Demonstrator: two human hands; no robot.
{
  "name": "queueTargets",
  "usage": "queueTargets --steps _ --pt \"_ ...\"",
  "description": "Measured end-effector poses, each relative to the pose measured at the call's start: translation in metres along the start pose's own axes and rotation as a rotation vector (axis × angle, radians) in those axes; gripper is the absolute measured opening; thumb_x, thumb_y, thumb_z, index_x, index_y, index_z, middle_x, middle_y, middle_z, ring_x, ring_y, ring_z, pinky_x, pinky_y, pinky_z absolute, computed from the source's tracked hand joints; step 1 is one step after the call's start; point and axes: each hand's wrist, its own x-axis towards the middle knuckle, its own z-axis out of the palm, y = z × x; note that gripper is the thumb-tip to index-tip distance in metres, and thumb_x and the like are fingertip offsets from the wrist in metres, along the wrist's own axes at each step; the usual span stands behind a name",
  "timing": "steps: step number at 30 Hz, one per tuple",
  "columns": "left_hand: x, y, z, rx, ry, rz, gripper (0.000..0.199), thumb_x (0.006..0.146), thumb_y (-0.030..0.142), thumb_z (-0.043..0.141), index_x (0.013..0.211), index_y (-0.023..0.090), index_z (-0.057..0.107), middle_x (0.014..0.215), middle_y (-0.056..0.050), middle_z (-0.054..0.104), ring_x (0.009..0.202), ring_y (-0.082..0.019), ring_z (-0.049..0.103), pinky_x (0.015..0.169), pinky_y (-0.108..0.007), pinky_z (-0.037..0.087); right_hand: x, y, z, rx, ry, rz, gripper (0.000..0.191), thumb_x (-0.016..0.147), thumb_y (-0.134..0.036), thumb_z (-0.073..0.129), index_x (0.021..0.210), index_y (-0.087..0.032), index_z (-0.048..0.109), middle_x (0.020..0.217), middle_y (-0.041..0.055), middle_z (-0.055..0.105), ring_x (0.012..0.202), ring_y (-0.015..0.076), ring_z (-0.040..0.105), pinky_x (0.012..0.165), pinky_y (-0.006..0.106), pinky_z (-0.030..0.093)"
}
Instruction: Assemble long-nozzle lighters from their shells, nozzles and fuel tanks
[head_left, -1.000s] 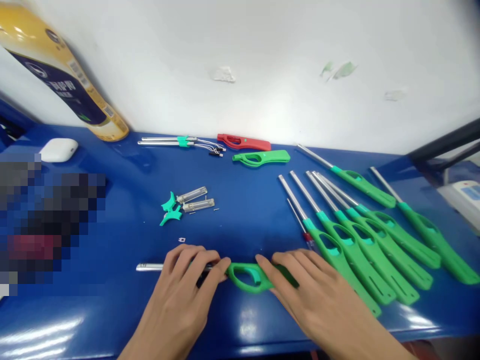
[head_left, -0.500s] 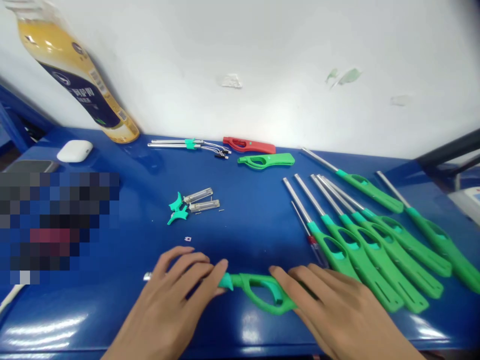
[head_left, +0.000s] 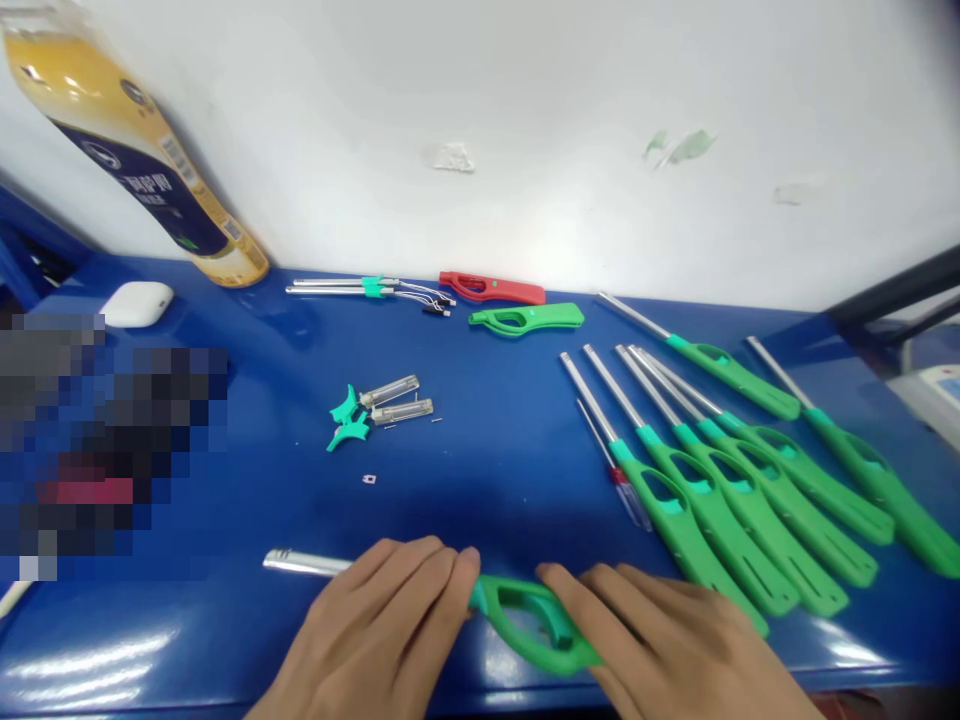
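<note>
Blue table (head_left: 247,420): two hands (head_left: 382,630) (head_left: 660,635) hold one lighter (head_left: 551,662); seven lighters (head_left: 795,550) lie nearby.

The left hand (head_left: 386,630) and right hand (head_left: 660,640) grip a green lighter (head_left: 553,659).

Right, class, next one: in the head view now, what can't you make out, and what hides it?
All in the head view:
Held lighter: its handle end is covered by the right hand.
Metal tube of that lighter: partly covered by the left hand.
Bottle: top cut off by the upper picture edge.
Dark patch at left: masked by pixelation.
Small pale piece: too small to identify.
</note>
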Motion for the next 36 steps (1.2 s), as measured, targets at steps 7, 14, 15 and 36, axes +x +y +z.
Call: queueTargets --steps 7,14,15,36 --pt "0.007 -0.002 -0.002 0.023 -0.032 0.081 0.045 0.109 0.003 0.029 0.12 0.018 0.069 0.109 0.003 0.083 0.099 -0.015 0.076 0.096 -0.035 0.046 0.001 -0.002 0.003 0.032 -0.037 0.009 0.041 0.11 -0.018 0.03 0.137 -0.011 0.06 0.089 0.0031 0.074 0.069 0.0175 0.074 0.057 0.031 0.058" --pt "-0.003 -0.021 -0.006 -0.034 -0.089 -0.026 0.038 0.115 0.016 0.034 0.132 0.022 0.067 0.104 0.004 0.081 0.093 -0.014 0.077 0.098 -0.033 0.047 0.018 0.006 -0.012 0.316 0.054 0.221 0.041 0.115 -0.048 0.036 0.138 -0.028 0.063 0.113 -0.0005 0.081 0.091 0.0148 0.081 0.071 0.024 0.065" --pt "-0.008 -0.024 -0.005 -0.018 -0.095 -0.046 0.036 0.115 0.02 0.036 0.134 0.022 0.067 0.105 0.004 0.08 0.093 -0.014 0.076 0.098 -0.033 0.048 0.017 0.008 -0.012 0.38 0.054 0.267 0.037 0.114 -0.048 0.041 0.134 -0.03 0.066 0.114 -0.0012 0.081 0.093 0.0148 0.081 0.076 0.023 0.066" --pt "-0.007 0.002 0.011 -0.373 -0.005 -0.326 0.017 0.113 0.03 0.05 0.117 0.025 0.066 0.099 0.002 0.074 0.085 -0.012 0.072 0.079 -0.023 0.059 0.04 -0.007 0.006 0.873 -0.094 0.479 0.026 0.101 -0.037 0.071 0.126 -0.038 0.076 0.115 -0.0057 0.081 0.101 0.0145 0.079 0.088 0.017 0.06"
